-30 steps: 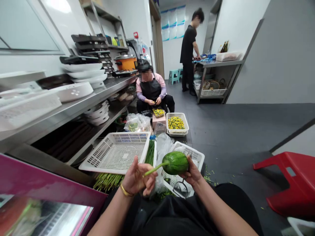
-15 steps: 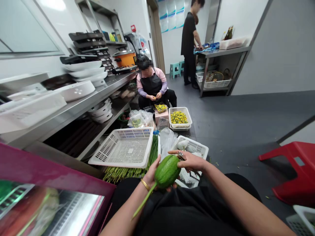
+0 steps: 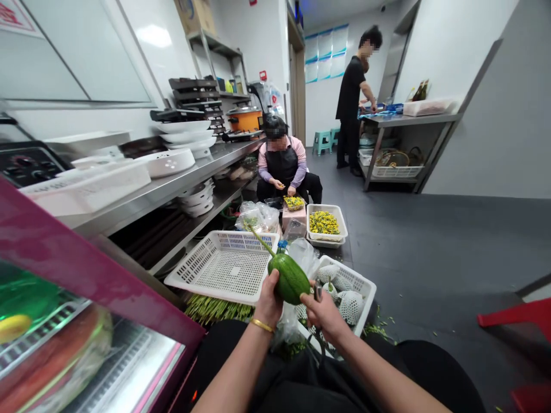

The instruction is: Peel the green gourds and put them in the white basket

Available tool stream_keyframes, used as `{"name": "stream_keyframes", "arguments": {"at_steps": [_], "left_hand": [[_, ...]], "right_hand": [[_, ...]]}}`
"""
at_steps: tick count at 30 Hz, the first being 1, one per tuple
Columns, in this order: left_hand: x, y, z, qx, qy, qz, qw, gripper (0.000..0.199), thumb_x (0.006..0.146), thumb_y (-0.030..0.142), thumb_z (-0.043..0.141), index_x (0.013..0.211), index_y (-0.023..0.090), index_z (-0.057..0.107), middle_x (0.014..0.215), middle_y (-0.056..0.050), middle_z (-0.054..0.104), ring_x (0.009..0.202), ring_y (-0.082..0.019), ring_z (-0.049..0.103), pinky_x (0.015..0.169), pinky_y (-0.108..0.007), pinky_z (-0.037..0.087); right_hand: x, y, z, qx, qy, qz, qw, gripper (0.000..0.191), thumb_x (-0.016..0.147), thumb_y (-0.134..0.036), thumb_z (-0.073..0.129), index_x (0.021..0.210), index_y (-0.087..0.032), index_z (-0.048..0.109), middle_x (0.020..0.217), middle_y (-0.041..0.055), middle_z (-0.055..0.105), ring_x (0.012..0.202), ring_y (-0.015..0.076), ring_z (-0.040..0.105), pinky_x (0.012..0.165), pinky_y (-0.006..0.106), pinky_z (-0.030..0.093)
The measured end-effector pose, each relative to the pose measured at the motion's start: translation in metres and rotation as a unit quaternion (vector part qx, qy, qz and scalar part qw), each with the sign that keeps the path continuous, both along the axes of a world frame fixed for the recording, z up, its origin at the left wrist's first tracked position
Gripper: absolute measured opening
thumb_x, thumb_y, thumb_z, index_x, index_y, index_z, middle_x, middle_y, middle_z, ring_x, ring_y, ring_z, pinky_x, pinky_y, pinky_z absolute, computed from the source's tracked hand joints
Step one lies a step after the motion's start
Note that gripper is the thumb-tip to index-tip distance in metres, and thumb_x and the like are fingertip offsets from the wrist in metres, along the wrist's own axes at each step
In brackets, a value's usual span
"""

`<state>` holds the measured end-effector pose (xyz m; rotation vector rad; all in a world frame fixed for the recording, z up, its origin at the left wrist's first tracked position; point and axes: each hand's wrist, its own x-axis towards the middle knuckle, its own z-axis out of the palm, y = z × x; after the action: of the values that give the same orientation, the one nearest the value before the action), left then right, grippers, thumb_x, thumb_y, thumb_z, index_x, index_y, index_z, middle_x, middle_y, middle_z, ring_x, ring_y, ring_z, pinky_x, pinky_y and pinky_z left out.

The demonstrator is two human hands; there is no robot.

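A green gourd-like vegetable with a long stem is held at the middle of the view, its stem pointing up and left. My left hand grips its left side, a gold bangle on the wrist. At its lower right end is my right hand, closed around a small metal tool whose shape is mostly hidden. Behind my right hand a white basket holds several vegetables in white foam nets. Left of the gourd lies a perforated white tray over long green stalks.
A person sits ahead beside a basket of yellow flowers. Another person stands at a steel table. A steel shelf with dishes runs along the left. A red stool is at right.
The gourd has been turned, so its stem now points up and left instead of toward me. My right hand has moved to its lower end. The view has shifted left and up.
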<state>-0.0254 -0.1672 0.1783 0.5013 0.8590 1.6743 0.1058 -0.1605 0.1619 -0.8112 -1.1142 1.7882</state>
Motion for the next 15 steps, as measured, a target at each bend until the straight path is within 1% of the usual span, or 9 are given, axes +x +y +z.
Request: {"name": "stream_keyframes", "arguments": {"at_steps": [2, 4, 6, 7, 9, 10, 11, 13, 15], "left_hand": [[-0.001, -0.002, -0.005, -0.032, -0.098, -0.011, 0.995, 0.043, 0.065, 0.048, 0.067, 0.088, 0.012, 0.065, 0.081, -0.009, 0.069, 0.078, -0.024, 0.063, 0.075, -0.036, 0.049], [-0.009, -0.007, -0.010, -0.053, -0.158, -0.066, 0.984, 0.050, 0.066, 0.055, 0.062, 0.088, 0.010, 0.064, 0.081, -0.013, 0.069, 0.078, -0.027, 0.064, 0.075, -0.041, 0.049], [-0.018, -0.012, -0.017, -0.052, -0.186, -0.111, 0.975, 0.056, 0.067, 0.058, 0.056, 0.090, 0.007, 0.064, 0.086, -0.018, 0.068, 0.081, -0.030, 0.064, 0.075, -0.046, 0.049], [-0.022, -0.014, -0.020, -0.048, -0.193, -0.116, 0.973, 0.056, 0.068, 0.057, 0.055, 0.091, 0.007, 0.063, 0.088, -0.018, 0.068, 0.083, -0.030, 0.064, 0.075, -0.047, 0.049], [-0.028, -0.016, -0.027, -0.053, -0.203, -0.095, 0.973, 0.050, 0.071, 0.053, 0.055, 0.091, 0.008, 0.063, 0.088, -0.017, 0.068, 0.083, -0.029, 0.064, 0.077, -0.047, 0.049], [-0.029, -0.016, -0.030, -0.069, -0.207, -0.076, 0.973, 0.046, 0.072, 0.051, 0.056, 0.089, 0.009, 0.063, 0.085, -0.014, 0.068, 0.080, -0.027, 0.064, 0.077, -0.047, 0.049], [-0.028, -0.015, -0.033, -0.092, -0.209, -0.054, 0.972, 0.042, 0.072, 0.050, 0.056, 0.088, 0.011, 0.063, 0.081, -0.012, 0.068, 0.077, -0.026, 0.064, 0.077, -0.046, 0.049], [-0.026, -0.012, -0.039, -0.139, -0.211, -0.014, 0.968, 0.037, 0.073, 0.049, 0.056, 0.084, 0.014, 0.062, 0.073, -0.007, 0.067, 0.069, -0.023, 0.063, 0.076, -0.046, 0.049], [-0.022, -0.011, -0.043, -0.160, -0.209, 0.000, 0.965, 0.036, 0.074, 0.048, 0.056, 0.084, 0.014, 0.061, 0.070, -0.006, 0.066, 0.066, -0.023, 0.063, 0.074, -0.046, 0.049]], "right_hand": [[0.012, -0.005, -0.004, 0.036, -0.084, 0.041, 0.995, 0.062, 0.069, -0.062, 0.060, 0.112, -0.018, 0.047, 0.051, -0.0086, 0.054, 0.027, 0.0051, 0.031, 0.036, 0.024, 0.040], [0.036, -0.002, -0.004, 0.100, -0.189, 0.065, 0.975, 0.055, 0.077, -0.062, 0.049, 0.109, -0.018, 0.055, 0.067, 0.0007, 0.065, 0.038, 0.0106, 0.049, 0.047, 0.028, 0.046], [0.066, 0.009, 0.002, 0.181, -0.330, 0.047, 0.925, 0.046, 0.076, -0.061, 0.049, 0.092, -0.021, 0.065, 0.078, 0.0051, 0.067, 0.060, 0.0176, 0.061, 0.057, 0.031, 0.046], [0.080, 0.017, 0.007, 0.212, -0.403, 0.033, 0.890, 0.043, 0.074, -0.061, 0.051, 0.079, -0.022, 0.068, 0.076, 0.0053, 0.067, 0.065, 0.0201, 0.062, 0.058, 0.031, 0.045], [0.102, 0.031, 0.020, 0.226, -0.514, 0.018, 0.827, 0.043, 0.069, -0.062, 0.056, 0.056, -0.022, 0.063, 0.059, 0.0040, 0.061, 0.059, 0.0207, 0.059, 0.052, 0.029, 0.042], [0.109, 0.035, 0.028, 0.215, -0.531, 0.016, 0.820, 0.045, 0.069, -0.063, 0.055, 0.052, -0.021, 0.061, 0.051, 0.0028, 0.057, 0.052, 0.0188, 0.055, 0.048, 0.027, 0.039], [0.113, 0.038, 0.035, 0.200, -0.518, 0.012, 0.832, 0.047, 0.070, -0.065, 0.053, 0.054, -0.021, 0.061, 0.047, 0.0017, 0.054, 0.046, 0.0165, 0.051, 0.044, 0.026, 0.036], [0.114, 0.035, 0.048, 0.175, -0.416, -0.020, 0.892, 0.049, 0.074, -0.066, 0.048, 0.069, -0.020, 0.065, 0.048, 0.0005, 0.056, 0.039, 0.0130, 0.046, 0.040, 0.024, 0.034], [0.106, 0.023, 0.054, 0.161, -0.291, -0.062, 0.941, 0.045, 0.076, -0.062, 0.052, 0.085, -0.019, 0.063, 0.054, 0.0009, 0.060, 0.042, 0.0133, 0.050, 0.042, 0.025, 0.040]]}}
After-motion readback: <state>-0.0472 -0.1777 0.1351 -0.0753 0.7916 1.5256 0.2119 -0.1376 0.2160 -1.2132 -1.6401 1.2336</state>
